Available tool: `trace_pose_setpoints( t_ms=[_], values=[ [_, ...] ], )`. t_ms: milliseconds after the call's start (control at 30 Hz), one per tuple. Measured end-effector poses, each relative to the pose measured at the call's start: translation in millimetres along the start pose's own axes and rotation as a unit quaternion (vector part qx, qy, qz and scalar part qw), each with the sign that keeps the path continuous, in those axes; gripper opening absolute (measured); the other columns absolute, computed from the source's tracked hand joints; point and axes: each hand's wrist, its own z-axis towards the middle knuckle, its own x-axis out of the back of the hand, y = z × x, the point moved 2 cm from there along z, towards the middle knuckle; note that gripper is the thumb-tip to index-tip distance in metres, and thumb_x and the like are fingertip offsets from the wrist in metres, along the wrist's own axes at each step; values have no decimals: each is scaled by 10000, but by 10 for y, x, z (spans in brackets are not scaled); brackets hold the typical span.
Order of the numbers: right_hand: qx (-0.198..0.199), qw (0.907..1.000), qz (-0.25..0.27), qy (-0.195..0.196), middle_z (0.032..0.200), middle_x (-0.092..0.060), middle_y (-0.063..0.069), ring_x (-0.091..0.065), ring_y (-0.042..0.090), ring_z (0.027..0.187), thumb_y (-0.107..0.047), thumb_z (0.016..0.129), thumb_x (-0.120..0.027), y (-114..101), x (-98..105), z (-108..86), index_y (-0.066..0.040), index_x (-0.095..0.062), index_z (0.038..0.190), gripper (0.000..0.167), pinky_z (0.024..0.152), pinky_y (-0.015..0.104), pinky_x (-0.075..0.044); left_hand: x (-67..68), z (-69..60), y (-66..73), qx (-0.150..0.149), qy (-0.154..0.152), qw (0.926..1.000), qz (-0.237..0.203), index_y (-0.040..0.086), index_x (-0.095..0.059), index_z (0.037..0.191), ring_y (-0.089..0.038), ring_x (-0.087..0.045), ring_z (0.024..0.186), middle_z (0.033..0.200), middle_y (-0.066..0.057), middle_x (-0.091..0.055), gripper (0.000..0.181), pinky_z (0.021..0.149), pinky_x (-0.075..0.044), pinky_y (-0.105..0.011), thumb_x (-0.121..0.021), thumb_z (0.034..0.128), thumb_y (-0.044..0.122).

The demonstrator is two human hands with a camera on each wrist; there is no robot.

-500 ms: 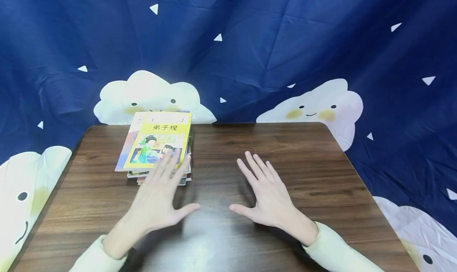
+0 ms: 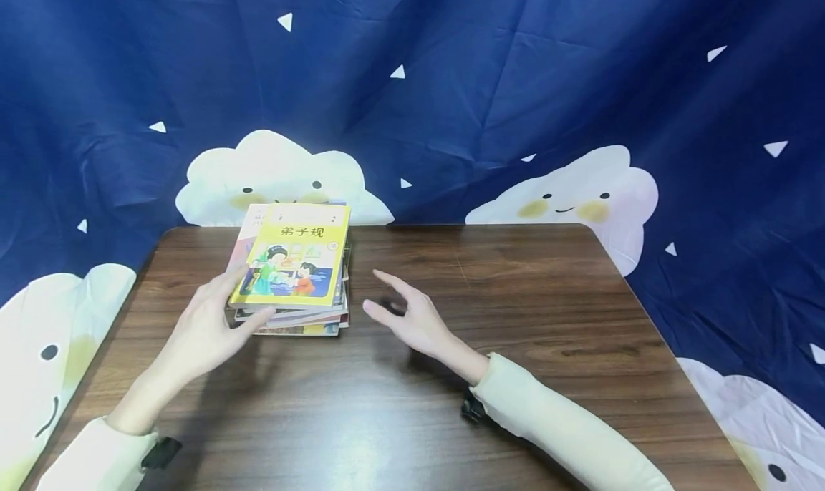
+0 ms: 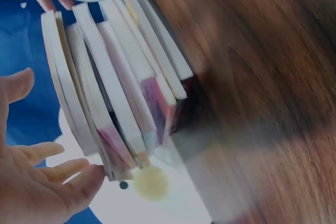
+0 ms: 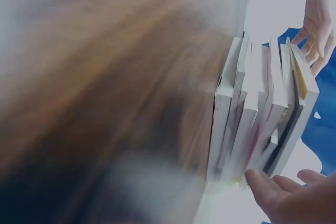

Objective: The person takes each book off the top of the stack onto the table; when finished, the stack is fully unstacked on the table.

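A stack of several books lies on the table, its edges uneven. On top is a yellow picture book with two cartoon figures, partly covering a pinkish book. My left hand is at the stack's near left corner, thumb and fingers spread; contact is unclear. To the right of the books, my right hand hovers apart from them with thumb and fingers parted. Both wrist views show the page edges of the books, with the left hand and right hand beside them.
The dark wooden table extends right of and in front of the stack. Behind it hangs a blue cloth with white clouds and triangles. Small black devices sit at both sleeve cuffs.
My left hand has moved left, from in front of the books to their left side. The right hand has moved left toward the stack and turned its palm inward.
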Motion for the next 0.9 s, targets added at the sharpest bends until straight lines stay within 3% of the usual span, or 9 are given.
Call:
trace_pose_setpoints(
  t_ms=[167, 267, 400, 467, 600, 767, 900],
  values=[
    [-585, 9908, 1224, -35, 1597, -541, 117, -633, 335, 1374, -356, 1002, -729, 1, -131, 305, -192, -550, 1541, 591, 1090, 471, -584, 34, 128, -112, 234, 36, 9994, -261, -82, -465, 1530, -523, -587, 1268, 1426, -353, -585, 818, 970, -541, -638, -765, 969, 433],
    [-911, 9815, 1677, -132, 1589, -544, 148, -653, 296, 1348, -368, 1003, -732, 2, -185, 449, -177, -542, 1546, 606, 1090, 480, -583, 70, 203, -140, 355, 3, 9979, -540, -75, -495, 1514, -478, -695, 1151, 1415, -339, -618, 777, 841, -634, -382, -766, 975, 416],
    [-1204, 9687, 2156, -268, 1584, -544, 172, -660, 298, 1338, -333, 1001, -743, 8, -241, 591, -149, -508, 1569, 642, 1108, 494, -571, 112, 281, -155, 459, -147, 9964, -701, -68, -497, 1512, -447, -718, 1122, 1445, -326, -608, 779, 710, -496, -94, -759, 978, 434],
    [-1265, 9632, 2345, -351, 1581, -542, 187, -667, 323, 1328, -298, 1003, -743, 8, -276, 648, -121, -479, 1586, 664, 1114, 493, -565, 127, 307, -162, 554, -256, 9958, -687, -73, -482, 1519, -446, -696, 1165, 1463, -323, -595, 805, 722, -463, -81, -755, 976, 455],
    [-1362, 9573, 2512, -447, 1558, -565, 186, -691, 323, 1289, -265, 998, -751, 18, -331, 727, -105, -464, 1594, 681, 1111, 490, -567, 124, 356, -163, 752, -503, 9938, -647, -80, -467, 1525, -446, -667, 1203, 1415, -323, -625, 846, 756, -489, -174, -754, 967, 489],
    [-1371, 9593, 2435, -396, 1534, -596, 166, -679, 298, 1304, -232, 977, -778, 18, -353, 760, -132, -532, 1551, 632, 1103, 500, -571, 85, 406, -159, 804, -619, 9927, -654, -108, -460, 1514, -420, -658, 1145, 1272, -310, -660, 858, 751, -508, -246, -771, 957, 466],
    [-1301, 9626, 2341, -409, 1531, -599, 163, -659, 305, 1331, -219, 981, -774, 2, -360, 763, -137, -561, 1528, 593, 1094, 499, -577, 66, 430, -171, 839, -621, 9924, -657, -138, -444, 1508, -455, -648, 1160, 1318, -335, -615, 883, 767, -517, -264, -801, 940, 435]
  ],
)
